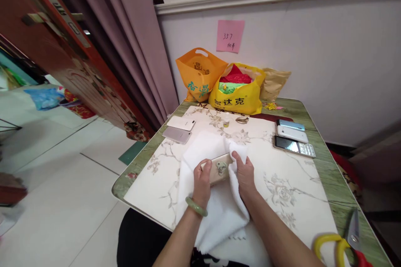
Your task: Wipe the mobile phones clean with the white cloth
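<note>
A phone [216,174] in a pale case with a greenish ornament on its back is held between my two hands, over a white cloth [203,142]. My left hand [203,177], with a green bangle on the wrist, grips the phone's left end, thumb on top. At the other end, my right hand [244,175] pinches a fold of the cloth over the phone's edge. The rest of the cloth spreads beneath the phone and hangs toward my lap. The fingers under the phone are hidden.
Two phones [179,128] lie at the table's left; several more phones [292,134] lie at the right. A small bottle [226,122] and glasses [242,120] sit farther back. Behind them stand an orange bag [200,75] and a yellow bag [236,100]. Yellow-handled scissors [343,242] lie front right.
</note>
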Demonstrator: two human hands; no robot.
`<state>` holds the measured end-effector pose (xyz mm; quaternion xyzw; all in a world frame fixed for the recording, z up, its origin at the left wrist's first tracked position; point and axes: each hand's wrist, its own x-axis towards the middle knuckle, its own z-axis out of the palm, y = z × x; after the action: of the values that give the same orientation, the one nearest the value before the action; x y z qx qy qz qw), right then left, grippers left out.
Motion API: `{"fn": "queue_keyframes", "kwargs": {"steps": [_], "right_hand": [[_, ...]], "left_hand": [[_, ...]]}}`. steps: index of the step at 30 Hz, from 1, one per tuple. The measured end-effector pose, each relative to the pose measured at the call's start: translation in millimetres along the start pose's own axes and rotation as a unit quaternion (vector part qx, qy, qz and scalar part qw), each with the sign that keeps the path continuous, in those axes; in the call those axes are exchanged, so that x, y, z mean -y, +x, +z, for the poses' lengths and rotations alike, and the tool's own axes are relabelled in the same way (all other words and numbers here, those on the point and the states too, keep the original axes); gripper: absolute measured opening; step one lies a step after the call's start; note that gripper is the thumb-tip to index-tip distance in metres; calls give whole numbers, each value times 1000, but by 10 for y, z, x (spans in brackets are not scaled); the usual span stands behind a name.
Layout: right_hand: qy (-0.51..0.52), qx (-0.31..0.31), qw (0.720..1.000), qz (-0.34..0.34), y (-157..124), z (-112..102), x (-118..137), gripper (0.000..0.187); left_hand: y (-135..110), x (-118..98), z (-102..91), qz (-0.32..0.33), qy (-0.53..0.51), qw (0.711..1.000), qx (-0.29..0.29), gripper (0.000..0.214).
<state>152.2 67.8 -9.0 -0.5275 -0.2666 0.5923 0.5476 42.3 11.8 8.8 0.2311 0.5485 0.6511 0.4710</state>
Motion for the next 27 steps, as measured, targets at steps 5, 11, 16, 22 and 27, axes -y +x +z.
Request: {"fn": "queue_keyframes", "kwargs": {"steps": [5, 11, 16, 22, 27], "right_hand": [[-6, 47, 999, 15, -62, 46, 20, 57], [-46, 104, 993, -3, -93, 62, 9, 53], [-88, 82, 990, -75, -69, 46, -62, 59], [-113, 39, 987, -108, 16, -32, -58, 43], [-95, -4, 994, -60, 34, -52, -8, 48]], "left_hand": [[8, -48, 34, 5, -29, 999, -46, 28], [1, -53, 52, -43, -48, 994, -85, 32], [14, -39, 48, -35, -43, 997, -60, 40], [15, -27, 23, 4, -4, 1000, -7, 30], [-25, -130, 51, 20, -30, 999, -8, 25]]}}
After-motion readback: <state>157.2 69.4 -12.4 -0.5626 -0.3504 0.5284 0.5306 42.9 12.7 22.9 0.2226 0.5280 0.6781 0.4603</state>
